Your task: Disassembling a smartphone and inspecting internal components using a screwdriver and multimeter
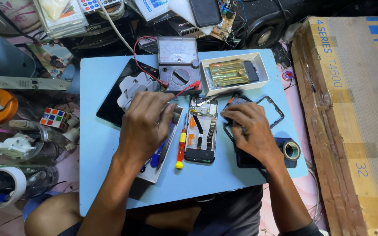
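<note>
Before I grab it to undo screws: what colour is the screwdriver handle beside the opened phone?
Red with a yellow end, on the screwdriver; head view.

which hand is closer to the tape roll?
Right. The right hand rests on the dark phone parts directly beside the tape roll, its wrist almost against it. The left hand is over the white tray, across the opened phone from the roll.

Bright, even light from above; surface [101, 175] well lit w/ soft shadows just under both hands. Mild glare on meter [179, 65] face. Centre sharp; clutter far from meter dimmer, slightly stretched at frame edges.
</note>
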